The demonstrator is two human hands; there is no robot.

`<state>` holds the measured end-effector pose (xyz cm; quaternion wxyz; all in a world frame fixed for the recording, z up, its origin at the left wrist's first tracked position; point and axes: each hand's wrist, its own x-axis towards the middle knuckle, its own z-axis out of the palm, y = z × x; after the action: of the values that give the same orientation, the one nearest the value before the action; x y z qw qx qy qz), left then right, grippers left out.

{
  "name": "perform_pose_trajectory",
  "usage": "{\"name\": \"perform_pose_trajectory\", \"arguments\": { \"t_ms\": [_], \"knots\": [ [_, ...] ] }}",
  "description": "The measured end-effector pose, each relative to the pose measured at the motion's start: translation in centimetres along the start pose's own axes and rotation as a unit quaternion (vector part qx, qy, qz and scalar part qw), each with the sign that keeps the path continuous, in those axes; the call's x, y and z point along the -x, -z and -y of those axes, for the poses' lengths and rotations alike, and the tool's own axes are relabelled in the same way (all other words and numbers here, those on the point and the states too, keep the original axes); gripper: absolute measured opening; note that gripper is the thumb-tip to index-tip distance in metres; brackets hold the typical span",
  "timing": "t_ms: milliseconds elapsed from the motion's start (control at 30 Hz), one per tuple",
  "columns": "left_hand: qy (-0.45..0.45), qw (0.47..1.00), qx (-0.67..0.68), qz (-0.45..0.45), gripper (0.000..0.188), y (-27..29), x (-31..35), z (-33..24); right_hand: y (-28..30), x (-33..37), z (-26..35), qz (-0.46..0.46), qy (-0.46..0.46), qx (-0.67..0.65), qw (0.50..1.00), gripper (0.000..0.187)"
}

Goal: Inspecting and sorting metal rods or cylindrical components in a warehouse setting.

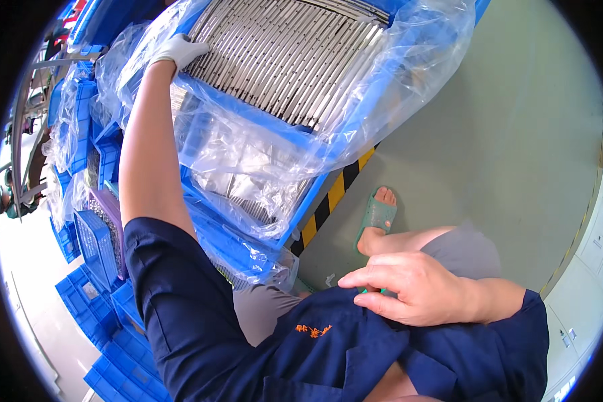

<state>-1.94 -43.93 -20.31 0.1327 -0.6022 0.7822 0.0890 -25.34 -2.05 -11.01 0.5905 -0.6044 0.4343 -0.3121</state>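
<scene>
My left hand (178,51), in a white glove, is at the left rim of the upper blue crate (248,102). Its thumb reaches inward over the crate's contents, and the other fingers wrap over the rim and the clear plastic liner, partly hidden. Inside the crate lie long thin metal strips (288,57) with small dark holes, packed side by side in rows. Bare and empty, my right hand (412,288) hovers before my body at waist height, fingers loosely stretched and the thumb apart. Clear plastic liner (409,74) spills over the crate's right side.
Below sits another blue crate (308,208) with plastic-covered metal parts. Yellow-black floor tape (335,191) runs beside the stack. Several blue crates (90,301) and a purple tray (107,214) stand to the left. My sandalled foot (380,218) rests on the grey floor (509,134); pale cabinets (579,295) line the right.
</scene>
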Motion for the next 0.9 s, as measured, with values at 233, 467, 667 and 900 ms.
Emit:
{"name": "perform_pose_trajectory", "arguments": {
  "t_ms": [233,467,667,900],
  "knots": [
    [-0.008,1.0,-0.006,0.01,0.068,0.2,0.7,-0.3,0.4,0.0,0.5,0.048,-0.031,-0.006,0.998,0.021],
    [-0.022,1.0,-0.002,0.017,0.066,-0.2,-0.6,-0.5,-0.2,0.0,-0.1,0.008,0.011,0.007,1.0,0.022],
    [-0.012,0.997,-0.048,-0.066,0.057,-0.5,0.6,-2.2,-0.4,-0.1,-0.2,-0.007,0.028,0.001,1.0,0.022],
    [-0.03,0.999,-0.017,0.002,0.057,0.1,-0.1,-1.5,-0.3,-0.2,0.1,0.007,0.02,0.003,1.0,0.022]
  ]
}}
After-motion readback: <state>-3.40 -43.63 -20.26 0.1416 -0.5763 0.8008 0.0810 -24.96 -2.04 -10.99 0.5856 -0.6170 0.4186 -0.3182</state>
